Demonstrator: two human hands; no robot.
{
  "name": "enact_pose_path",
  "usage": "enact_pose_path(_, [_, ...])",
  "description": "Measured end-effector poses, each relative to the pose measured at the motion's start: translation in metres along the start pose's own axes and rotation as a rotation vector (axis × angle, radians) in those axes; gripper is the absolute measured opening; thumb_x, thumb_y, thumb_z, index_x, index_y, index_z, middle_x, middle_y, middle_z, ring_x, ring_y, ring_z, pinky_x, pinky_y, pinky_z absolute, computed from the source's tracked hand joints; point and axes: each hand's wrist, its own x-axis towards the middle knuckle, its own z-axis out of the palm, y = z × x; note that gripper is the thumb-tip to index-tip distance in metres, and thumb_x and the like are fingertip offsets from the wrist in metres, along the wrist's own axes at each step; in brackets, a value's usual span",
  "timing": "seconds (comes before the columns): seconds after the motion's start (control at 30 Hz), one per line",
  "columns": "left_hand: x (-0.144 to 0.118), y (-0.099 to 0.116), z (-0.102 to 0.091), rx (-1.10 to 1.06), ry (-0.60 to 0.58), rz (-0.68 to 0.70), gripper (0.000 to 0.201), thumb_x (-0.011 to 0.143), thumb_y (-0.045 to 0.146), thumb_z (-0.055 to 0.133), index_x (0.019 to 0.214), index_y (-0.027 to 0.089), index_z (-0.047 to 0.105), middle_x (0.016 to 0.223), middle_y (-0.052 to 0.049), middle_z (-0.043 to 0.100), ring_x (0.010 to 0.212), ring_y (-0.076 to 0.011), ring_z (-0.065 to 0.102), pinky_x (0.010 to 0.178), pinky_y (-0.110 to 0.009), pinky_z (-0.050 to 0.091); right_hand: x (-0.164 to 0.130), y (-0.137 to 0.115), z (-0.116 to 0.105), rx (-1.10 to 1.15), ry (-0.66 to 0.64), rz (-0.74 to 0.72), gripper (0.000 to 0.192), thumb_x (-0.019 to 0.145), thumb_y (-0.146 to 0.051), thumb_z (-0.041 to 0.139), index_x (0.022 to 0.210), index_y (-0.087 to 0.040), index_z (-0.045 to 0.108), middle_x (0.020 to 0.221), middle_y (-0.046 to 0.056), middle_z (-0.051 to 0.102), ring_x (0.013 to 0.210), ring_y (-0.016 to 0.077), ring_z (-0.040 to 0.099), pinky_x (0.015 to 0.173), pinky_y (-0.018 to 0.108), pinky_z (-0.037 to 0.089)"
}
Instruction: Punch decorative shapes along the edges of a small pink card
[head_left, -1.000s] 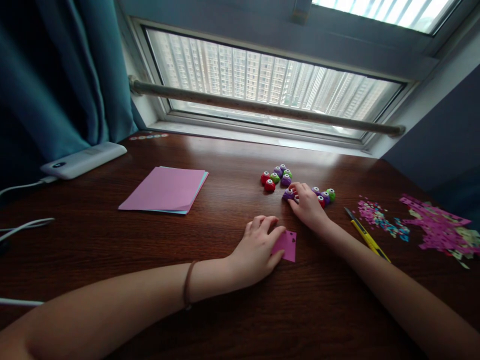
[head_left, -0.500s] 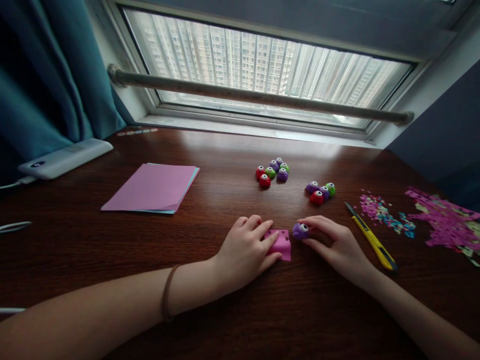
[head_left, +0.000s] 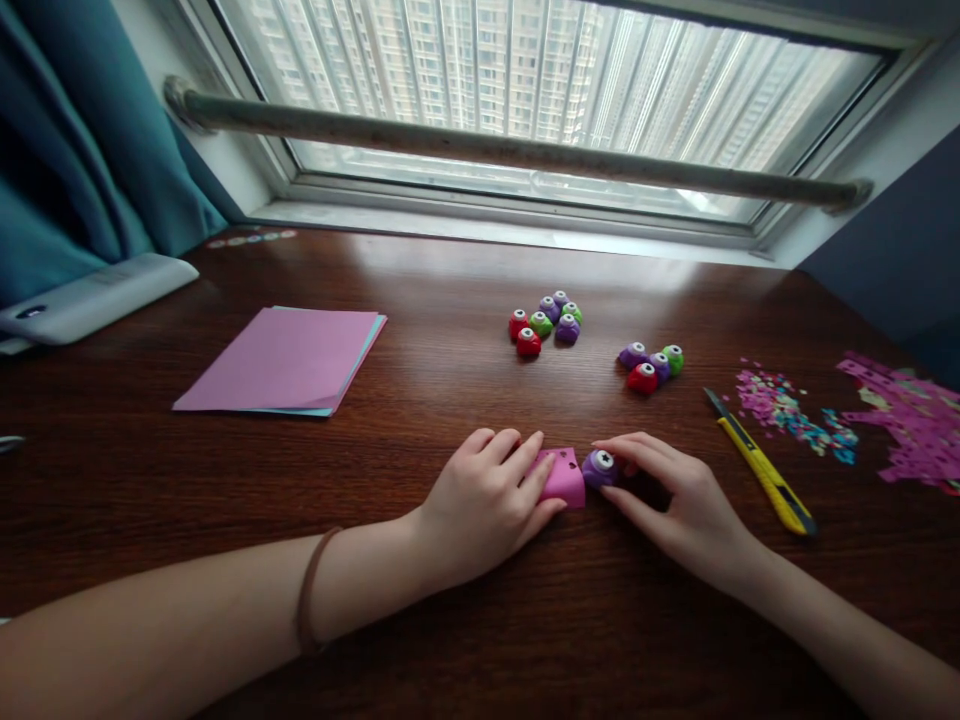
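Note:
My left hand [head_left: 487,500] is closed on a small pink paper strip [head_left: 570,485], with fingers over it and the thumb at its near edge. Dark punched shapes show along the strip's far edge, and its left part is hidden under my fingers. Between the thumb and fingers of my right hand [head_left: 675,490] is a purple paper punch [head_left: 598,469]. A dark star marks its white button, which faces up. The punch sits right beside the strip's right edge; whether the paper is inside its slot I cannot tell.
Behind my hands stand red, green and purple punches [head_left: 529,343] in two groups. A yellow utility knife [head_left: 765,475] lies right, near paper confetti [head_left: 795,410] and punched pink scraps [head_left: 911,430]. Coloured paper sheets [head_left: 281,360] and a white power bank [head_left: 105,295] are left.
The purple punch has turned so its button faces more upward, and it has come closer to the strip. My left hand keeps its hold on the paper. The camera view has tilted down.

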Motion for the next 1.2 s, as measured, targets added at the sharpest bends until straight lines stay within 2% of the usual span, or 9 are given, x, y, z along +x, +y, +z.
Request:
enact_pose_path(0.27, [-0.001, 0.000, 0.001, -0.022, -0.035, -0.013, 0.043, 0.091, 0.042, 0.033, 0.112, 0.015, 0.059, 0.120, -0.009, 0.058, 0.100, -0.0248, 0.052, 0.080, -0.039, 0.042, -0.001, 0.000, 0.001, -0.008, 0.006, -0.010, 0.031, 0.078, -0.015, 0.060, 0.108, -0.024, 0.055, 0.099, 0.002, 0.059, 0.086, 0.0141, 0.055, 0.075, 0.025, 0.047])
enact_pose_path(0.43, [-0.001, -0.001, 0.000, -0.068, -0.032, -0.029, 0.043, 0.090, 0.044, 0.036, 0.114, 0.014, 0.057, 0.119, -0.008, 0.058, 0.101, -0.0253, 0.051, 0.083, -0.041, 0.040, -0.001, 0.001, 0.004, -0.003, 0.001, -0.037, 0.033, 0.075, -0.015, 0.064, 0.106, -0.024, 0.056, 0.098, 0.003, 0.060, 0.090, 0.0173, 0.056, 0.078, 0.030, 0.048])
enact_pose_path(0.63, [0.001, -0.002, -0.002, -0.105, -0.044, -0.042, 0.042, 0.090, 0.044, 0.035, 0.112, 0.015, 0.057, 0.116, -0.008, 0.057, 0.103, -0.0260, 0.049, 0.083, -0.041, 0.039, -0.001, 0.001, 0.007, -0.026, 0.017, -0.045, 0.029, 0.073, -0.018, 0.068, 0.100, -0.023, 0.057, 0.092, 0.003, 0.059, 0.083, 0.0165, 0.056, 0.071, 0.028, 0.048])
enact_pose_path(1.0, [0.003, -0.001, -0.003, -0.136, -0.082, -0.063, 0.042, 0.090, 0.044, 0.035, 0.112, 0.016, 0.056, 0.112, -0.008, 0.057, 0.101, -0.0252, 0.048, 0.083, -0.041, 0.040, -0.004, 0.002, 0.009, -0.007, 0.000, -0.066, 0.033, 0.076, -0.013, 0.063, 0.107, -0.024, 0.054, 0.100, 0.002, 0.060, 0.091, 0.0154, 0.056, 0.080, 0.029, 0.048])
enact_pose_path(1.2, [0.003, -0.001, -0.002, -0.161, -0.074, -0.069, 0.040, 0.089, 0.043, 0.038, 0.111, 0.015, 0.057, 0.111, -0.010, 0.056, 0.100, -0.0249, 0.048, 0.081, -0.041, 0.041, -0.003, 0.002, 0.011, 0.011, 0.003, -0.099, 0.031, 0.080, -0.014, 0.058, 0.110, -0.025, 0.054, 0.102, 0.004, 0.061, 0.095, 0.0180, 0.057, 0.082, 0.033, 0.049])
